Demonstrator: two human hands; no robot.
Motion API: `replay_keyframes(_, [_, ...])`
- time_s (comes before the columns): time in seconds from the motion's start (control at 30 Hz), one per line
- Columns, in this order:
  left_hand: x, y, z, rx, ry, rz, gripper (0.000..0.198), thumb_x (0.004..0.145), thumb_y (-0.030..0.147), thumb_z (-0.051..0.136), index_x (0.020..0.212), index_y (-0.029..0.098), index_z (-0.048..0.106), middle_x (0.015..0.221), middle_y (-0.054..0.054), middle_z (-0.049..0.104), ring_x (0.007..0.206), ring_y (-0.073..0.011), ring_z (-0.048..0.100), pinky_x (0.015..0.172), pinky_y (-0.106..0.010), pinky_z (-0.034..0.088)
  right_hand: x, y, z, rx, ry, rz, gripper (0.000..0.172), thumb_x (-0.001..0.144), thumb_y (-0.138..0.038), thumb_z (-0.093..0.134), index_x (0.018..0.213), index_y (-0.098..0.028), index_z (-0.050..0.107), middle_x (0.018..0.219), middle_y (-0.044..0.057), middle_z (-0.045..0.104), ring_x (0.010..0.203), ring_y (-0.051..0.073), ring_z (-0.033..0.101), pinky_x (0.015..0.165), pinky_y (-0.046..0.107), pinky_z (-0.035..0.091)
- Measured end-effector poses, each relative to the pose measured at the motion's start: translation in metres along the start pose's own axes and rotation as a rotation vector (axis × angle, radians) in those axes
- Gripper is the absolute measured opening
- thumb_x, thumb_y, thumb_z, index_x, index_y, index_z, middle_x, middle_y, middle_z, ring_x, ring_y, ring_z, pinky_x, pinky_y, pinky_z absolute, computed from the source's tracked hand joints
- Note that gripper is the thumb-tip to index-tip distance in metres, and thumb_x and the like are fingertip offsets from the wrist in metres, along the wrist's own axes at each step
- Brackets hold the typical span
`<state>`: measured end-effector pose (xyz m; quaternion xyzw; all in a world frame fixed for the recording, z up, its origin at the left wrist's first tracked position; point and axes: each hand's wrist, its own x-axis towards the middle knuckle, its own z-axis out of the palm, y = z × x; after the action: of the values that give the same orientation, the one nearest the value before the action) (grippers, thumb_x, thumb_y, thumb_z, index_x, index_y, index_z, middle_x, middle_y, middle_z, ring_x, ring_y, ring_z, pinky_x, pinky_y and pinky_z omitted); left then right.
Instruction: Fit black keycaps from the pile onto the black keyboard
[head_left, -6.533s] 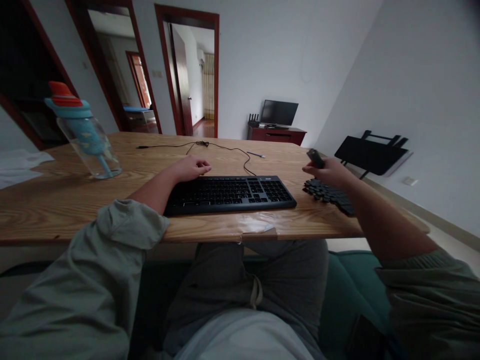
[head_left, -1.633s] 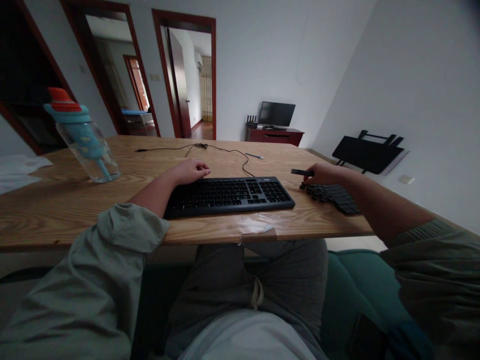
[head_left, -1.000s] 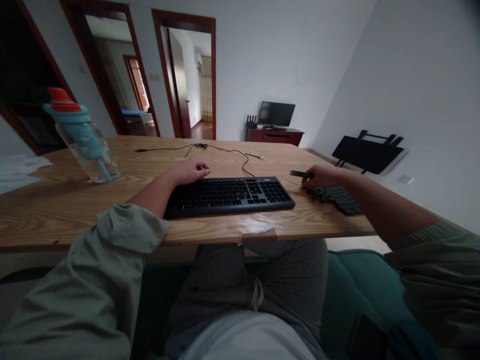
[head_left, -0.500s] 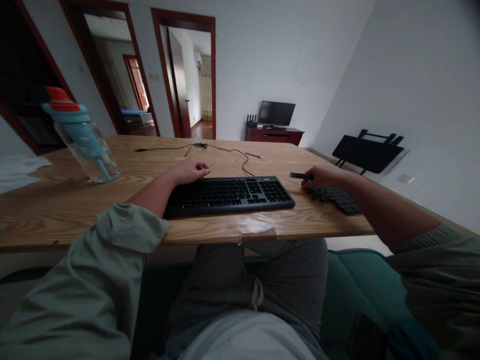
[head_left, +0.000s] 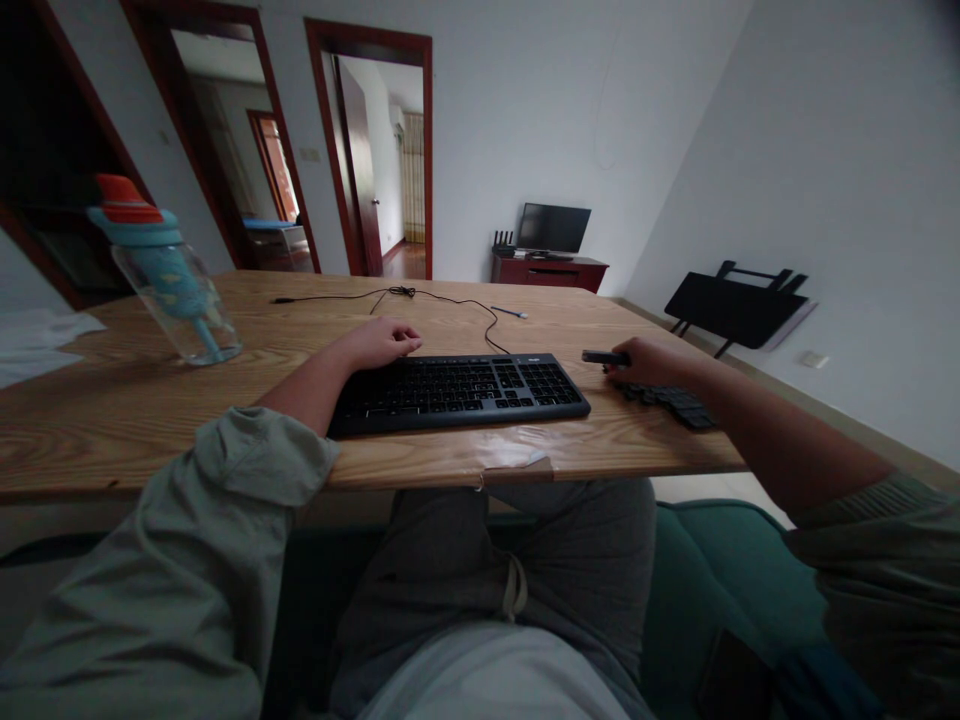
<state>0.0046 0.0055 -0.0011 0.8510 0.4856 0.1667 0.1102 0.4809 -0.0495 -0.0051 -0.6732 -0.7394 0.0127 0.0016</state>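
A black keyboard (head_left: 465,390) lies near the table's front edge, its cable running off the back. Resting at its far left corner is my left hand (head_left: 379,343), fingers loosely bent and apart, with nothing visible in them. To the right of the keyboard, my right hand (head_left: 645,362) grips a short dark stick-shaped tool (head_left: 600,356), whose end points left toward the keyboard. Its exact kind is too small to tell. Below that hand lies a cluster of loose black keycaps (head_left: 679,402), partly hidden by the wrist and forearm.
The wooden table (head_left: 270,340) carries a clear bottle with a red and blue lid (head_left: 169,280) and white paper (head_left: 45,340) at left. Behind the keyboard are a black cable (head_left: 457,298) and a thin pen-like item (head_left: 510,312). A brown tape patch (head_left: 517,472) marks the front edge.
My right hand has shifted very slightly, and the dark tool in it has turned a little. My left hand and the keyboard stay in place.
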Motion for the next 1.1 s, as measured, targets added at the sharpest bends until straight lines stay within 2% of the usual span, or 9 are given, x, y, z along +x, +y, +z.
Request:
replay_keyframes(0.17, [0.0,-0.001,0.0,0.005,0.005,-0.002,0.044,0.086,0.051,0.052,0.102,0.016,0.074,0.096,-0.009,0.076,0.084,-0.0218,0.067,0.075,-0.03,0.048,0.009,0.02,-0.003,0.096,0.006,0.005,0.041,0.085,-0.056,0.063,0.095,-0.019,0.077,0.083,0.009,0.075,0.069,0.021,0.062,0.06,0.034,0.042])
replay_keyframes(0.33, [-0.001,-0.001,0.0,0.004,-0.002,-0.011,0.045,0.086,0.051,0.052,0.104,0.016,0.074,0.099,-0.009,0.076,0.088,-0.0229,0.068,0.077,-0.03,0.048,0.015,0.027,-0.001,0.042,-0.025,0.01,0.04,0.084,-0.054,0.064,0.095,-0.018,0.077,0.083,0.01,0.074,0.067,0.02,0.06,0.061,0.034,0.041])
replay_keyframes(0.63, [0.0,-0.002,0.0,0.001,0.0,-0.005,0.047,0.087,0.049,0.052,0.108,0.014,0.074,0.101,-0.01,0.076,0.09,-0.022,0.068,0.079,-0.03,0.049,0.013,0.016,-0.004,0.039,-0.044,0.028,0.033,0.085,-0.046,0.065,0.094,-0.018,0.078,0.085,0.01,0.075,0.07,0.02,0.061,0.065,0.034,0.043])
replay_keyframes(0.83, [0.001,-0.003,0.001,0.006,-0.006,-0.015,0.048,0.087,0.052,0.052,0.108,0.016,0.074,0.101,-0.008,0.076,0.09,-0.0209,0.068,0.079,-0.028,0.048,0.012,0.006,-0.007,0.018,-0.04,0.028,0.033,0.083,-0.049,0.068,0.095,-0.021,0.079,0.084,0.008,0.075,0.072,0.022,0.064,0.066,0.034,0.044])
replay_keyframes(1.1, [0.001,-0.002,0.001,-0.004,-0.002,-0.005,0.044,0.087,0.049,0.052,0.107,0.016,0.074,0.1,-0.01,0.076,0.089,-0.0226,0.069,0.079,-0.03,0.049,0.008,-0.009,-0.011,0.039,-0.099,0.071,0.024,0.085,-0.04,0.068,0.093,-0.021,0.081,0.084,0.009,0.076,0.073,0.023,0.066,0.067,0.035,0.048])
